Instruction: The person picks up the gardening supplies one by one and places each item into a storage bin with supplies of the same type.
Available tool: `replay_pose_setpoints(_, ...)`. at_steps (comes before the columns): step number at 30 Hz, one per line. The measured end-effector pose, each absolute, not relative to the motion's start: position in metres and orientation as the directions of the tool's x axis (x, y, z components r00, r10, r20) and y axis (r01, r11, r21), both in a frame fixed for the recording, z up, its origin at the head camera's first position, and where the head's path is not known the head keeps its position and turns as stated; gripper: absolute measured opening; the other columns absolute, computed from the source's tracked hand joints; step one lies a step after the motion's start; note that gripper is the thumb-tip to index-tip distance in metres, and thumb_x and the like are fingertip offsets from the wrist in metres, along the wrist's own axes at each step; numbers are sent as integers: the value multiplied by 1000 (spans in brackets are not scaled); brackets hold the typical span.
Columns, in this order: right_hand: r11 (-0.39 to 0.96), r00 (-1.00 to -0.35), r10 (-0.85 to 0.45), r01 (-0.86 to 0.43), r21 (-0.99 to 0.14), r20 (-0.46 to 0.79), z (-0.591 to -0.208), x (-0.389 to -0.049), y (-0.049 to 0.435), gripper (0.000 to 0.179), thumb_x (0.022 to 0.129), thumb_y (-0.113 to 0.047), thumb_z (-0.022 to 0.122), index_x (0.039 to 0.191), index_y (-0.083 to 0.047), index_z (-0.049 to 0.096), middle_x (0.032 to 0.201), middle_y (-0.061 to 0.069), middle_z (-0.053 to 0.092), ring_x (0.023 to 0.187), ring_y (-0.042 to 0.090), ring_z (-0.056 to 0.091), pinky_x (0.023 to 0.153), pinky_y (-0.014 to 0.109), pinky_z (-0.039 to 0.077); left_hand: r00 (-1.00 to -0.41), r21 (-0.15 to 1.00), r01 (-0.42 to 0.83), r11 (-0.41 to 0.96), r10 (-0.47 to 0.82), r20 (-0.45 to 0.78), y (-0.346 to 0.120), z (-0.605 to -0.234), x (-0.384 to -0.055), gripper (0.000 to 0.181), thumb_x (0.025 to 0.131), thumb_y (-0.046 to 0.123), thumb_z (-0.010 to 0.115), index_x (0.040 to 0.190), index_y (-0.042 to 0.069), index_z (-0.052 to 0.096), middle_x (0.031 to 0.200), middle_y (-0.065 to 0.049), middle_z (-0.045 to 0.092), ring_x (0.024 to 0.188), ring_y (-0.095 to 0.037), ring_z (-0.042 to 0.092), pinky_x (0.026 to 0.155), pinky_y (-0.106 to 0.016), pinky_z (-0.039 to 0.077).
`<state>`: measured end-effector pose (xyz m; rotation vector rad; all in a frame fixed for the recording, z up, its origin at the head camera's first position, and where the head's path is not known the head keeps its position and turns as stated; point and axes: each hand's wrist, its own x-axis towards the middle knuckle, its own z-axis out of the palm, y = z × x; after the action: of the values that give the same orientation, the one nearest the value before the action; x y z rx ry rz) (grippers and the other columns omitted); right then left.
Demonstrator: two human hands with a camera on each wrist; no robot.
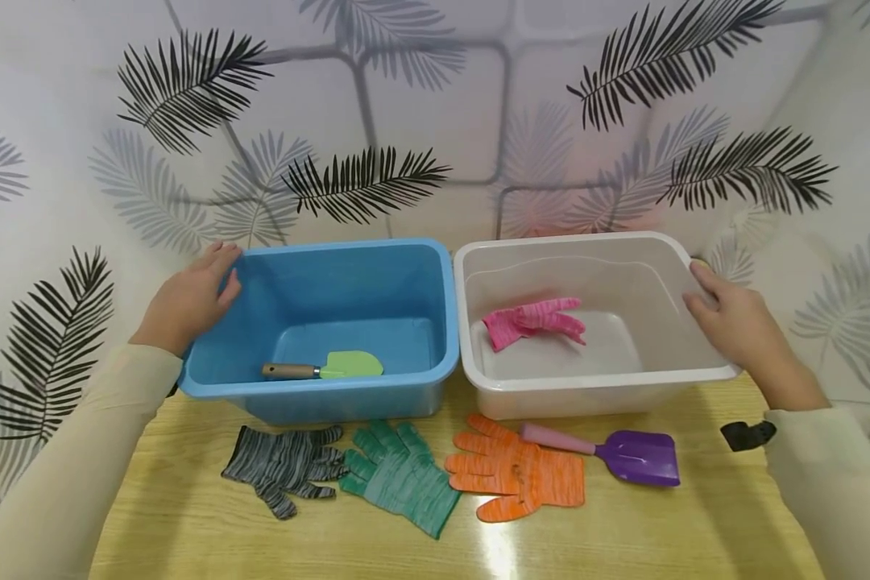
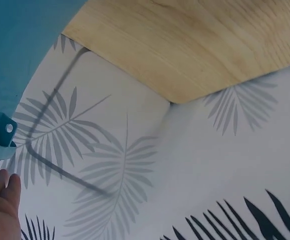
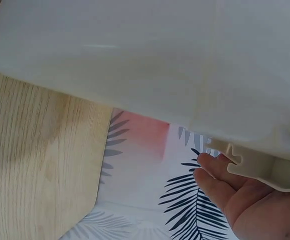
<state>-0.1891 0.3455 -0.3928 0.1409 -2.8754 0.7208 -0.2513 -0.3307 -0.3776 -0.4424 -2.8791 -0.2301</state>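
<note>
At the upper left corner of the blue plastic tub [image 1: 348,278], my left hand [image 1: 192,298] grips the rim, thumb on the inner side. Inside that tub lies a hand trowel [image 1: 350,364] with a green blade and wooden handle. My right hand [image 1: 743,326] holds the right rim of the white plastic tub [image 1: 587,387]; in the right wrist view its fingers [image 3: 214,185] reach under the rim's edge. A pink glove [image 1: 532,321] rests on the white tub's floor. The two tubs stand side by side, their near rims meeting.
Along the wooden table [image 1: 623,532] in front of the tubs lie a grey-black glove [image 1: 283,463], a green glove [image 1: 406,479], an orange glove [image 1: 522,471] and a purple scoop [image 1: 638,457] with a pink handle. Behind is a leaf-patterned wall covering [image 1: 435,105].
</note>
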Motion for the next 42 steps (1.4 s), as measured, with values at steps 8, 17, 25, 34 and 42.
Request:
replay_pose_setpoints(8, 869, -983, -53, -131, -478, 174, -395, -193, 345, 52, 92, -30, 43, 137, -7, 31, 127, 32, 35, 109, 52, 36, 86, 59, 29, -955, 301, 293, 908, 264, 134, -341, -357, -230, 49, 96, 33, 31, 141, 14, 25, 144, -13, 20, 130, -32, 17, 98, -56, 19)
replay_pose_setpoints(17, 870, -980, -25, -120, -479, 199, -387, -188, 353, 46, 95, -32, 34, 136, -12, 35, 130, 25, 36, 112, 51, 35, 89, 60, 27, -943, 409, 306, 860, 215, 255, -327, -343, -167, 47, 95, 27, 39, 140, 28, 26, 143, -4, 23, 129, -28, 24, 92, -58, 28)
replay_pose_setpoints(25, 875, -987, -11, -87, -477, 159, -385, -200, 359, 47, 95, -35, 31, 136, -12, 35, 128, 27, 36, 113, 52, 32, 90, 61, 25, -867, 370, 276, 887, 64, 495, -316, -377, -107, 50, 91, 16, 47, 138, 21, 31, 142, 0, 27, 115, -26, 45, 81, -46, 43)
replay_pose_setpoints(34, 838, -991, 5, -71, -542, 137, -393, -203, 354, 47, 95, -37, 31, 137, -16, 33, 134, 22, 31, 120, 47, 27, 96, 58, 20, -777, 655, -252, 712, -553, 302, -337, -450, -59, 42, 92, 25, 38, 134, 26, 37, 131, 4, 44, 110, -22, 50, 80, -25, 47)
replay_pose_setpoints(42, 836, -990, 28, -51, -546, 136, -395, -205, 356, 46, 95, -38, 30, 137, -19, 32, 136, 19, 31, 121, 45, 27, 97, 57, 20, -862, 600, -324, 731, -490, 131, -326, -503, -45, 34, 93, 23, 40, 116, 4, 57, 102, -16, 63, 85, -30, 62, 49, -17, 48)
